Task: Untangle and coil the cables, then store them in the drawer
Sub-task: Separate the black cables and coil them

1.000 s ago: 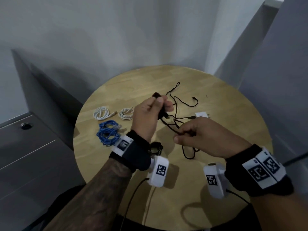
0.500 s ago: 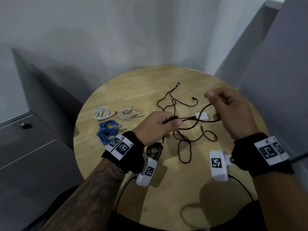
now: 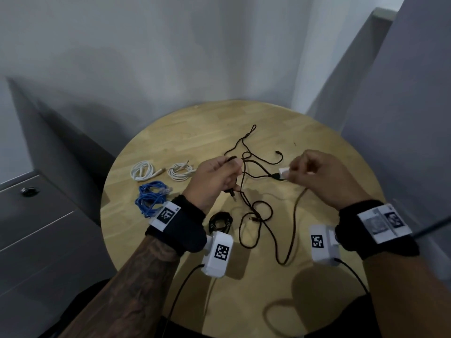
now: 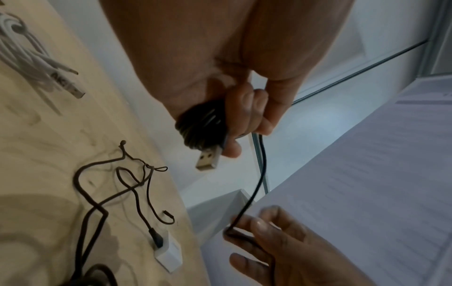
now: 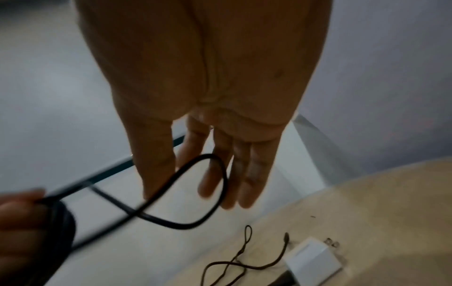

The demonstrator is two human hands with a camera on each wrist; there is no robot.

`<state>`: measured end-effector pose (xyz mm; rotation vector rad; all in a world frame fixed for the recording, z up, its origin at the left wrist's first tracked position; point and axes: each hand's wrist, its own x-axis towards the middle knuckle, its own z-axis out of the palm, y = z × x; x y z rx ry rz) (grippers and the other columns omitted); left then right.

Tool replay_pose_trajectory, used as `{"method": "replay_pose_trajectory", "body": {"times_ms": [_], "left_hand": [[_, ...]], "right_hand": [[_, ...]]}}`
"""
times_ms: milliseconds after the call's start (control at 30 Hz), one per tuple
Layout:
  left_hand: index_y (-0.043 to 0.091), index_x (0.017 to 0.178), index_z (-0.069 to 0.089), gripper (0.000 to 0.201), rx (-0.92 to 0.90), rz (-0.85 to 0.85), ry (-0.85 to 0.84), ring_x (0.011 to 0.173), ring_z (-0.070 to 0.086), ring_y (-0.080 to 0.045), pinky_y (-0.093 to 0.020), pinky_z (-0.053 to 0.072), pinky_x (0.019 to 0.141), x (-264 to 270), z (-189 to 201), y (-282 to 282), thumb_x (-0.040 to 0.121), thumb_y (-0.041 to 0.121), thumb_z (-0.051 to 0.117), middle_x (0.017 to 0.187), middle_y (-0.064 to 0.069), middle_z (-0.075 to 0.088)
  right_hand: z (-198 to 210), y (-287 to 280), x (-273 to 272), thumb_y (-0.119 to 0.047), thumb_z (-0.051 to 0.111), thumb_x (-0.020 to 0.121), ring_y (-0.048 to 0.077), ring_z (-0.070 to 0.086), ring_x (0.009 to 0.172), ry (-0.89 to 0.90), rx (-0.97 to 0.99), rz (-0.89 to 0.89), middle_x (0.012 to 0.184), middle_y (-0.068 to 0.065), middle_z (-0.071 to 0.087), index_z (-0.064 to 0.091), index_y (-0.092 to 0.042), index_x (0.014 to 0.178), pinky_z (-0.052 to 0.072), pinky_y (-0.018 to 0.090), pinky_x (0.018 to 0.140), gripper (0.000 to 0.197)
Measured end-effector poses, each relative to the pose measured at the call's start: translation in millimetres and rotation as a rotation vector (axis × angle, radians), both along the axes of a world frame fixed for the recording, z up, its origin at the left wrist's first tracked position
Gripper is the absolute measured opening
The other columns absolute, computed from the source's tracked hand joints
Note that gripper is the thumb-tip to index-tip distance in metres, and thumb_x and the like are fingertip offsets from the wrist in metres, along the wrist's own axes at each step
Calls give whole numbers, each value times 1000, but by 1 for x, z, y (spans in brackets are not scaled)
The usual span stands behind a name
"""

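Note:
On a round wooden table (image 3: 341,240), my left hand (image 3: 219,176) grips a small coil of black cable (image 4: 203,127), its USB plug (image 4: 207,161) sticking out below the fingers. The free length of this black cable (image 3: 292,223) sags in loops onto the table and rises to my right hand (image 3: 314,176). There it passes between thumb and fingers (image 5: 208,174) as a loop. A thin dark cord (image 3: 249,140), plugged into a white charger (image 3: 283,171), lies tangled behind my hands.
Two white coiled cables (image 3: 142,170) (image 3: 180,172), a blue bundle (image 3: 152,198) and a black coil (image 3: 220,222) lie on the table's left part. A grey drawer unit (image 3: 36,228) stands left of the table. Grey walls close in behind and at right.
My right hand, which had pulled the cable out to the right, has come back left and nearer. My left hand rose slightly, still gripping the coil.

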<state>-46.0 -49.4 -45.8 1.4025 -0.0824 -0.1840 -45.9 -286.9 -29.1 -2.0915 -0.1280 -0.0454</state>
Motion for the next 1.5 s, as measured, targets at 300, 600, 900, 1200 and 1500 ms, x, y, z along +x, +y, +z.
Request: {"method": "replay_pose_trajectory", "body": {"times_ms": [300,600,900,1200,1500], "left_hand": [[7,78,57,27,4,-58,-25,47,31,-9,-28,51,64,-3,-2,-6,100,21,50,52,7,34],[12,75,56,31,-494,-404,320,43,33,-8,-26,48,60,-14,10,-17,97,29,44,49,6,36],[2,95,58,16,-955,144,148,62,59,-9,-32,56,85,5,15,6,97,9,44,75,-2,60],[1,90,61,10,-616,551,-126,75,68,-21,-30,53,82,40,2,46,96,2,53,82,-12,70],[-4,88,65,36,347,-147,-216,60,57,-18,-31,47,64,2,-7,-1,102,24,48,65,-4,61]], "right_hand": [[12,36,-14,-13,60,97,1,67,104,51,102,242,97,-3,77,73,-21,80,44,8,89,24],[-2,35,-3,-26,55,102,14,48,53,-172,5,23,65,12,56,70,-25,94,51,36,47,17],[-4,67,-22,-38,49,103,15,50,47,203,-176,410,56,-2,59,59,-19,85,43,32,53,28],[11,89,-50,-46,48,101,3,50,58,133,-319,558,63,-13,56,59,-22,75,42,29,60,36],[24,54,-25,-31,55,102,17,60,68,-533,-163,38,74,-2,65,68,-17,91,48,38,62,22]]}}
